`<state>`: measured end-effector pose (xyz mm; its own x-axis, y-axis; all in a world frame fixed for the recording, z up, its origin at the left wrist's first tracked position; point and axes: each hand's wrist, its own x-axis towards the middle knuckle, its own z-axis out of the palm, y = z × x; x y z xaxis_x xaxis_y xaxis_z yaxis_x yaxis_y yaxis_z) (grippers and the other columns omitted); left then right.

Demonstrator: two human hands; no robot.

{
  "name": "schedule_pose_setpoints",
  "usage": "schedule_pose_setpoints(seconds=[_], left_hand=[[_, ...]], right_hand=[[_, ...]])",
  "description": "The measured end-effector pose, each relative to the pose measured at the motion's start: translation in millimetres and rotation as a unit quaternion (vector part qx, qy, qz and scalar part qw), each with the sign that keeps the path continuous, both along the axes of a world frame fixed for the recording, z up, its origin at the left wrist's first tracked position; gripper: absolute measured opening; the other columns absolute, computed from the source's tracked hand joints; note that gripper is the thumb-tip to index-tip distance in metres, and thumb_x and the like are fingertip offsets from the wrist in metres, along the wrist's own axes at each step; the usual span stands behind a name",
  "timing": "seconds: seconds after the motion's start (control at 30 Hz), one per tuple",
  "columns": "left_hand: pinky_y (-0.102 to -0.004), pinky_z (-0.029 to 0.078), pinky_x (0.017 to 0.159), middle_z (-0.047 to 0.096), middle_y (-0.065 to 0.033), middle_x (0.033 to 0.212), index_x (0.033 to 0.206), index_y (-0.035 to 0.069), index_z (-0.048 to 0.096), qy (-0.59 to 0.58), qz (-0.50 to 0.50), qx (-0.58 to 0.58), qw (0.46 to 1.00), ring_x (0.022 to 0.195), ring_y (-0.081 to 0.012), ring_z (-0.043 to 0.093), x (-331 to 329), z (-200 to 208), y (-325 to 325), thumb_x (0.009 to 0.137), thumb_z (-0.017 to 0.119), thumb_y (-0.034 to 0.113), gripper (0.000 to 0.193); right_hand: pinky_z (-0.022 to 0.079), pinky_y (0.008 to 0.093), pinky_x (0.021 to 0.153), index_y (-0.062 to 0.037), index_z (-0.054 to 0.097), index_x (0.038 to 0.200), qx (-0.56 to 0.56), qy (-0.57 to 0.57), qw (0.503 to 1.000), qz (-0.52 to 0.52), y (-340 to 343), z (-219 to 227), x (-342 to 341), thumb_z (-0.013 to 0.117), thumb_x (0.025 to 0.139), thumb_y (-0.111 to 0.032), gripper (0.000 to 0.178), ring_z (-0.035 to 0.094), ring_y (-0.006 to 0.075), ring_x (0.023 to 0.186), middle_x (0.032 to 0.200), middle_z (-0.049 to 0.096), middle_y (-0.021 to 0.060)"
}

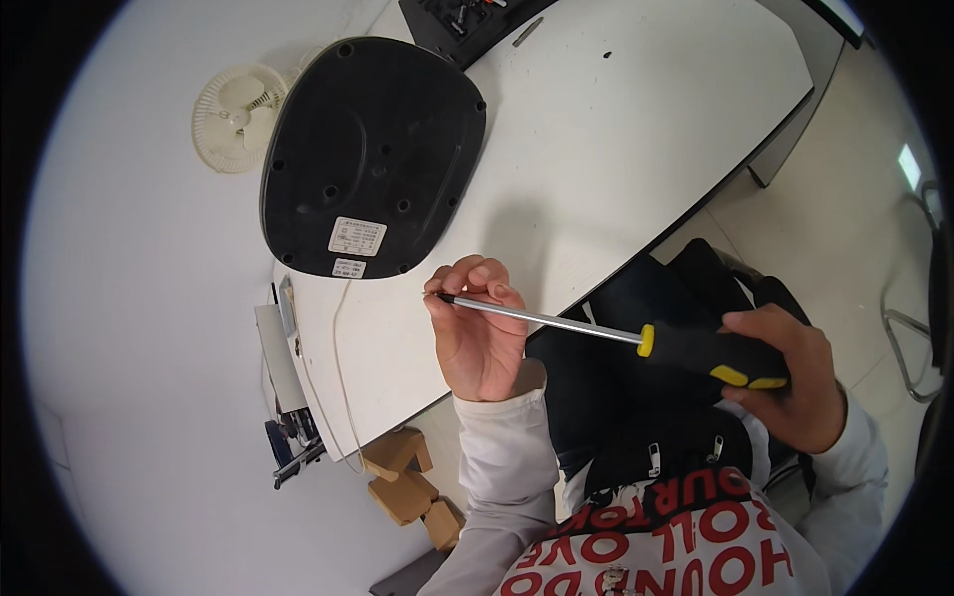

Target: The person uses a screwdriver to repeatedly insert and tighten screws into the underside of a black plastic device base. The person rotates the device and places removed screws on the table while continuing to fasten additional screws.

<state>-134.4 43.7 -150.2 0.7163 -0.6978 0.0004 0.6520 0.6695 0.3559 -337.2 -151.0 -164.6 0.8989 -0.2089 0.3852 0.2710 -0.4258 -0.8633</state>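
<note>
Screwdriver held in both hands beside an upturned device on a desk.
The right hand [800, 382] has its fingers closed round the black-and-yellow handle of the screwdriver [556, 320]; the left hand [477, 343] pinches the tip between thumb and forefinger, its other fingers loosely curled. Whether a small part is held at the tip cannot be told. The device [343, 109] lies on the desk [606, 149], black underside up, near the left hand. Judged by its position, the turning over is done and the base is in place; the tool stands apart from the recessed holes [403, 206], so work at them appears outstanding. Which holes contain screws is too dark to determine.
</note>
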Motion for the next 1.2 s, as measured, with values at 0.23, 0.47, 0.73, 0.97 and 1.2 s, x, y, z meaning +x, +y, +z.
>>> schedule_pose_setpoints(seconds=[0.23, 0.47, 0.73, 0.97, 1.2], left_hand=[[-0.0347, 0.047, 0.087, 0.059, 0.0045, 0.086, 0.083, 0.013, 0.063, 0.169, -0.022, -0.126, 0.977, 0.093, -0.0135, 0.054, -2.5, -3.3, -1.2, 0.08, 0.068, 0.019, 0.008], [-0.0279, 0.046, 0.082, 0.062, 0.0019, 0.081, 0.081, 0.009, 0.063, 0.169, 0.026, -0.027, 0.985, 0.082, -0.011, 0.058, -3.2, -3.7, -6.8, 0.079, 0.069, 0.015, 0.009], [-0.0305, 0.045, 0.085, 0.061, -0.0011, 0.093, 0.095, 0.008, 0.062, 0.121, 0.014, 0.026, 0.992, 0.092, -0.0143, 0.056, -4.7, -5.4, -15.5, 0.08, 0.068, 0.02, 0.02], [-0.0347, 0.045, 0.088, 0.056, -0.0085, 0.108, 0.114, 0.002, 0.051, 0.086, 0.057, 0.108, 0.989, 0.1, -0.0202, 0.053, -13.1, -0.8, -16.8, 0.084, 0.063, 0.019, 0.036], [-0.0313, 0.041, 0.093, 0.051, -0.0082, 0.11, 0.123, -0.001, 0.043, -0.199, 0.298, 0.356, 0.863, 0.102, -0.0181, 0.049, 22.5, -12.0, 55.1, 0.09, 0.054, 0.017, 0.039]], right_hand=[[0.051, 0.0285, 0.059, 0.0007, 0.045, 0.108, -0.004, 0.084, 0.996, 0.039, 12.8, 1.3, 1.7, 0.072, 0.075, -0.02, 0.048, 0.066, 0.0273, 0.07, 0.085, 0.062, 0.0173], [0.051, 0.0267, 0.062, 0.0027, 0.041, 0.104, 0.139, 0.2, 0.963, 0.117, 17.5, -6.3, 2.6, 0.047, 0.09, -0.037, 0.043, 0.065, 0.0183, 0.065, 0.076, 0.064, 0.0128], [0.047, 0.0207, 0.051, 0.0013, 0.04, 0.102, 0.273, 0.16, 0.945, 0.084, 19.8, -14.6, -3.7, 0.044, 0.091, -0.037, 0.04, 0.058, 0.0108, 0.053, 0.074, 0.063, 0.0115], [0.046, 0.0197, 0.048, -0.0001, 0.04, 0.102, 0.292, 0.125, 0.946, 0.061, 19.3, -21.4, -3.9, 0.042, 0.091, -0.043, 0.045, 0.057, 0.0102, 0.051, 0.073, 0.063, 0.0109], [0.046, 0.0196, 0.049, -0.0002, 0.041, 0.102, 0.304, 0.139, 0.942, 0.034, 17.5, -18.7, -5.0, 0.043, 0.089, -0.05, 0.052, 0.058, 0.0103, 0.053, 0.073, 0.062, 0.0114]])
